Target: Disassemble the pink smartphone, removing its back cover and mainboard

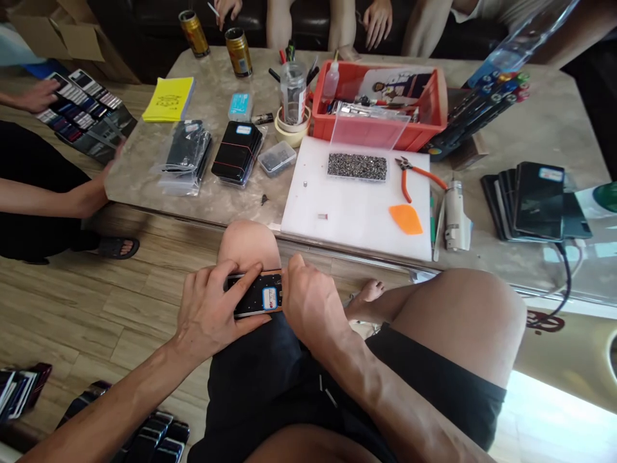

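Hands meet over the person's left knee: the left hand (212, 315) and the right hand (311, 302) are both clamped on one dark phone panel (255, 294) lying flat on the thigh, fingers of the left pressing its top face. A small white, blue and red sticker (270, 298) sits on the panel; its print is too small to read. On the marble table (544, 128) beyond lie a white board (357, 212), one orange pick (406, 218), orange-handled pliers (414, 175), a red bin (380, 103), two gold cans (216, 38), a yellow notepad (169, 98) with unreadable scribbles, and a stack of phones (535, 199). Other people's hands show at the far edge.
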Tool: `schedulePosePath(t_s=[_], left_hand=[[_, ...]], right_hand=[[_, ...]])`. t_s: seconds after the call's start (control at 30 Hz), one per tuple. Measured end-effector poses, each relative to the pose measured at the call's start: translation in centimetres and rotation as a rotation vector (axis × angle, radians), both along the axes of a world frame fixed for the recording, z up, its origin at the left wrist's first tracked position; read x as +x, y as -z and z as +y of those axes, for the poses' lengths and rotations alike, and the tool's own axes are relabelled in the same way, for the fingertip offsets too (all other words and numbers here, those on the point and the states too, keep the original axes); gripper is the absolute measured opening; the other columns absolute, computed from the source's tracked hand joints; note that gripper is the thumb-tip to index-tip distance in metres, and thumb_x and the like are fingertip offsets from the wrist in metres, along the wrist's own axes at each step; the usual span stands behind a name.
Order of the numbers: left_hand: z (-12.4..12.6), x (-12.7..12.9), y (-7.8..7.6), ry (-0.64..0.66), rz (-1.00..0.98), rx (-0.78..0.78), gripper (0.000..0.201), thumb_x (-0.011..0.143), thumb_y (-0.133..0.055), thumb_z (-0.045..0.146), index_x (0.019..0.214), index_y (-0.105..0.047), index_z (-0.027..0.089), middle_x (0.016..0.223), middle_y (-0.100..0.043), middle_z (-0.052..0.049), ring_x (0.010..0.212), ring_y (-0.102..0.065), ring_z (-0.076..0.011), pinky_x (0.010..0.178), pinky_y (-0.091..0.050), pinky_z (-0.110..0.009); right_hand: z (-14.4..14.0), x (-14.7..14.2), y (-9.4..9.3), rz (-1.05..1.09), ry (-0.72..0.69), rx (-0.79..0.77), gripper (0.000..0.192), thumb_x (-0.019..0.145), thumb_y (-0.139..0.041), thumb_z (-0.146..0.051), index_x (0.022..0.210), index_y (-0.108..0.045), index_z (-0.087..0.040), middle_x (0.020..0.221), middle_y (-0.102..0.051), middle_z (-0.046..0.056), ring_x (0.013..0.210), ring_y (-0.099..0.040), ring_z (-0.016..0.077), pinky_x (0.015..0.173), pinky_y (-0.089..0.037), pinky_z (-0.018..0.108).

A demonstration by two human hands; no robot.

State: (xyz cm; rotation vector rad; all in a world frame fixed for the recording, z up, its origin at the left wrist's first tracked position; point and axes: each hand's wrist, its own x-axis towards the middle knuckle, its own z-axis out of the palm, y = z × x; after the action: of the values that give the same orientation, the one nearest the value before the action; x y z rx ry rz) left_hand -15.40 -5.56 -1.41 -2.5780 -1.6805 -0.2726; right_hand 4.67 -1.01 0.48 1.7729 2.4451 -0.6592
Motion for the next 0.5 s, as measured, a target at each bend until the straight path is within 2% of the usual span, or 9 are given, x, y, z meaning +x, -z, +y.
schedulePosePath(t_s=[0.1,0.2,0.33,0.5], left_hand=[[-0.1,-0.3,0.2,0.015,-0.016,0.035,0.074,0.082,-0.073,0.066,0.142,-0.065,0.023,0.124,-0.061,-0.019,0.099,-0.060,-0.0354,0.084,-0.043,-0.047],[-0.1,-0.5,0.4,0.035,-0.078,0.058,0.074,0.084,-0.071,0.067,0.140,-0.065,0.019,0.125,-0.059,-0.020,0.102,-0.060,-0.0359,0.086,-0.044,-0.048],[-0.1,-0.4,0.5,0.021,-0.071,0.040,0.073,0.083,-0.072,0.066,0.141,-0.065,0.021,0.125,-0.059,-0.018,0.102,-0.059,-0.0355,0.085,-0.044,-0.047],[-0.1,-0.1,0.4,-0.007,-0.074,0.024,0.081,0.080,-0.074,0.068,0.143,-0.063,0.019,0.127,-0.058,-0.020,0.104,-0.060,-0.0369,0.086,-0.044,-0.048]], right_hand=[[-0.2,-0.2,0.2,0.044,0.074,-0.033,0.026,0.105,-0.035,-0.021,0.103,-0.060,-0.012,0.076,-0.063,0.015,0.056,-0.059,0.0254,0.048,-0.037,0.034],[-0.2,0.1,-0.4,0.068,0.105,-0.069,0.025,0.108,-0.036,-0.025,0.102,-0.058,-0.014,0.074,-0.064,0.012,0.057,-0.061,0.0249,0.049,-0.038,0.033],[0.1,0.3,-1.6,-0.001,0.052,-0.054,0.018,0.107,-0.040,-0.021,0.100,-0.055,-0.015,0.080,-0.067,0.012,0.065,-0.067,0.0242,0.052,-0.040,0.031],[0.9,0.0,-1.9,-0.027,0.073,-0.067,0.020,0.109,-0.038,-0.025,0.103,-0.054,-0.015,0.078,-0.067,0.010,0.070,-0.070,0.0251,0.057,-0.043,0.032]])
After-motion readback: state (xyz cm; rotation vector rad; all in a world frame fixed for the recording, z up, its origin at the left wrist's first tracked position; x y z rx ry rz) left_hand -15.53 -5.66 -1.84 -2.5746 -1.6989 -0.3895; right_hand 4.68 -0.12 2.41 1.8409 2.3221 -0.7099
